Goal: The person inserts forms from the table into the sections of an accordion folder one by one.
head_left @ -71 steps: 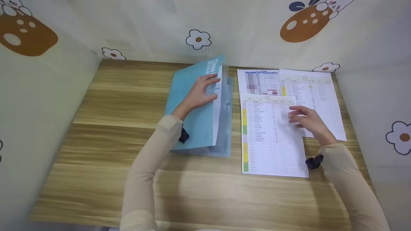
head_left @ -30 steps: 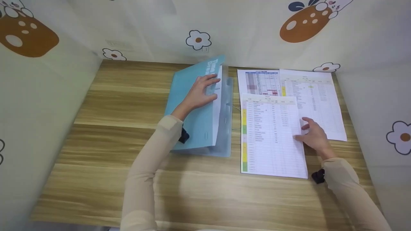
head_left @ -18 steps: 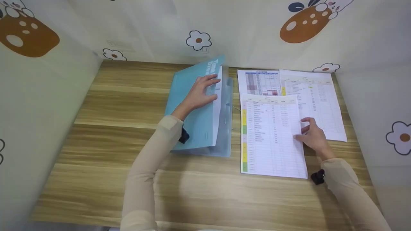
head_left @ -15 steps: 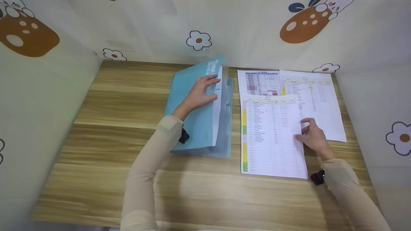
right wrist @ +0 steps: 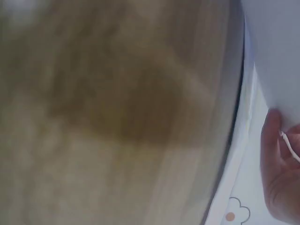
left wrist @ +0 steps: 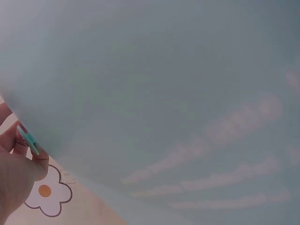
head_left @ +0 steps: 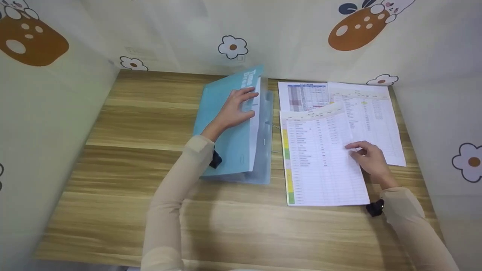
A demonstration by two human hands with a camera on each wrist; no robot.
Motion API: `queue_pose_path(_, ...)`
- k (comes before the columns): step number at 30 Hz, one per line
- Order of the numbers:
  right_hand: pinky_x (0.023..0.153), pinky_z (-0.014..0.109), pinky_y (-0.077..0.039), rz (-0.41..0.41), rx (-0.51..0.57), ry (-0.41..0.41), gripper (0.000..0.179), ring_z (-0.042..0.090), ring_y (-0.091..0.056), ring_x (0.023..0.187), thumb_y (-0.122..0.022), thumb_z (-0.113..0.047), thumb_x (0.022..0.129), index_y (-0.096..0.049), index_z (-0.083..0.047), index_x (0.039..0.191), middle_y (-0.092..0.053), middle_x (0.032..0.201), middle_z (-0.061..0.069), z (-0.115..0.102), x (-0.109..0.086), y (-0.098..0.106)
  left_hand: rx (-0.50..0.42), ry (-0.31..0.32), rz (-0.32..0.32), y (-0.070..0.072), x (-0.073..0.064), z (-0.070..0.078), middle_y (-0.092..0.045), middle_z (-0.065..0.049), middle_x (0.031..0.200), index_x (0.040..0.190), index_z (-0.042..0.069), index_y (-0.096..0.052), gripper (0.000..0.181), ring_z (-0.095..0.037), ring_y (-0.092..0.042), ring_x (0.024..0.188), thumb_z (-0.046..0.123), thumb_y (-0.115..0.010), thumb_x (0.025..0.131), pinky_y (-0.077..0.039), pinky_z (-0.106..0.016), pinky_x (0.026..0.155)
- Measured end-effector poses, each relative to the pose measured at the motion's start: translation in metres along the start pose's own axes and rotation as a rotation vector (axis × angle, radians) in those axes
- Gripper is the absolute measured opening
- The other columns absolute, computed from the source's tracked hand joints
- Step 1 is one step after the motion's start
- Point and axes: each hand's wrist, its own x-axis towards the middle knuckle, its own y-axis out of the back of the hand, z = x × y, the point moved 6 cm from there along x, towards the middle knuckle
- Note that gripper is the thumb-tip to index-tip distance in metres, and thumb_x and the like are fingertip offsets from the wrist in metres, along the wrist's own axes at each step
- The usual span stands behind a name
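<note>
Centre frame, the left hand [head_left: 233, 109] grips a blue folder [head_left: 235, 146] by its cover edge; right of centre, the right hand [head_left: 371, 160] pinches the right edge of the front sheet [head_left: 320, 169], its upper right corner raised; a slow, level lift should leave the two back sheets [head_left: 378, 124] undisturbed. Only a narrow strip separates sheet and folder; the tabletop [head_left: 241, 226] at lower centre offers more room.

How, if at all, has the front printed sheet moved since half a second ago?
Yes: judged against the table, the front printed sheet has swung, its bottom edge shifting right, its top-left corner slightly left.
</note>
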Motion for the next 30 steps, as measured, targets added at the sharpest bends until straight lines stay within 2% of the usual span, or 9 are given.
queue_pose_path(3,0.050,0.023,-0.045,0.002,0.073,-0.008,0.021,0.016,-0.057,0.064,-0.056,-0.006,0.083,-0.062,-0.003,0.103,-0.059,0.093,0.017,0.010,0.003,0.002,-0.005,0.005,-0.001,0.000,0.000,0.000,-0.033,0.005,0.137,0.127,0.018,-0.049,0.053,-0.014,-0.025,0.121,0.023,-0.060,0.076,-0.028,-0.036,0.095)
queue_pose_path(10,0.050,0.029,-0.049,0.001,0.278,0.017,0.027,0.021,-0.063,0.067,-0.059,-0.019,0.085,-0.062,-0.013,0.110,-0.063,0.089,0.013,0.066,0.023,0.004,-0.010,-0.035,0.001,0.002,-0.001,0.003,-0.035,0.003,0.135,0.126,0.015,-0.050,0.051,-0.015,-0.027,0.118,0.019,-0.058,0.076,-0.029,-0.034,0.094)
queue_pose_path(11,0.050,0.029,-0.049,-0.015,0.364,0.018,0.025,0.022,-0.063,0.068,-0.057,-0.016,0.085,-0.062,-0.012,0.110,-0.063,0.090,0.014,0.060,0.023,0.005,-0.013,-0.046,0.003,0.002,-0.001,0.003,-0.035,0.002,0.135,0.126,0.014,-0.050,0.050,-0.015,-0.028,0.118,0.018,-0.057,0.077,-0.029,-0.034,0.093)
queue_pose_path(14,0.050,0.027,-0.048,0.010,0.502,-0.003,0.027,0.022,-0.062,0.070,-0.059,-0.009,0.083,-0.062,-0.006,0.110,-0.062,0.094,0.015,0.068,0.028,0.011,-0.018,-0.076,0.009,0.003,-0.001,0.004,-0.037,0.000,0.134,0.125,0.012,-0.051,0.049,-0.016,-0.029,0.116,0.015,-0.055,0.077,-0.029,-0.034,0.092)
queue_pose_path(17,0.051,0.026,-0.047,0.033,0.677,0.000,0.026,0.021,-0.062,0.072,-0.058,-0.001,0.082,-0.063,-0.003,0.107,-0.061,0.099,0.015,0.056,0.028,0.018,-0.016,-0.063,0.003,0.002,-0.001,0.003,-0.036,0.001,0.135,0.126,0.012,-0.050,0.050,-0.016,-0.028,0.118,0.018,-0.055,0.077,-0.027,-0.034,0.094)
queue_pose_path(18,0.050,0.025,-0.047,0.081,0.654,-0.001,0.027,0.020,-0.062,0.071,-0.061,-0.003,0.080,-0.063,-0.002,0.107,-0.061,0.099,0.014,0.067,0.032,0.020,-0.015,-0.060,0.003,0.002,-0.001,0.003,-0.035,0.001,0.135,0.126,0.012,-0.050,0.050,-0.016,-0.027,0.119,0.019,-0.056,0.076,-0.026,-0.035,0.095)
queue_pose_path(21,0.050,0.024,-0.047,0.169,0.668,0.023,0.027,0.020,-0.062,0.071,-0.063,-0.005,0.080,-0.063,-0.002,0.107,-0.060,0.100,0.015,0.069,0.033,0.023,-0.016,-0.048,0.005,0.002,-0.001,0.002,-0.035,0.001,0.135,0.126,0.012,-0.050,0.051,-0.016,-0.026,0.119,0.019,-0.057,0.076,-0.026,-0.038,0.096)
queue_pose_path(24,0.050,0.024,-0.047,0.286,0.630,0.009,0.032,0.022,-0.062,0.071,-0.067,-0.010,0.077,-0.062,-0.002,0.108,-0.058,0.101,0.017,0.090,0.039,0.022,-0.013,-0.041,0.007,0.001,-0.001,0.002,-0.035,0.001,0.136,0.126,0.013,-0.050,0.051,-0.016,-0.026,0.119,0.018,-0.058,0.076,-0.027,-0.038,0.095)
queue_pose_path(30,0.053,0.023,-0.047,0.347,0.752,0.004,0.033,0.024,-0.062,0.074,-0.068,-0.006,0.076,-0.061,0.002,0.107,-0.056,0.105,0.020,0.090,0.040,0.020,-0.012,-0.046,0.009,0.001,-0.001,0.002,-0.034,0.002,0.136,0.126,0.013,-0.050,0.051,-0.016,-0.027,0.119,0.019,-0.058,0.077,-0.028,-0.037,0.095)
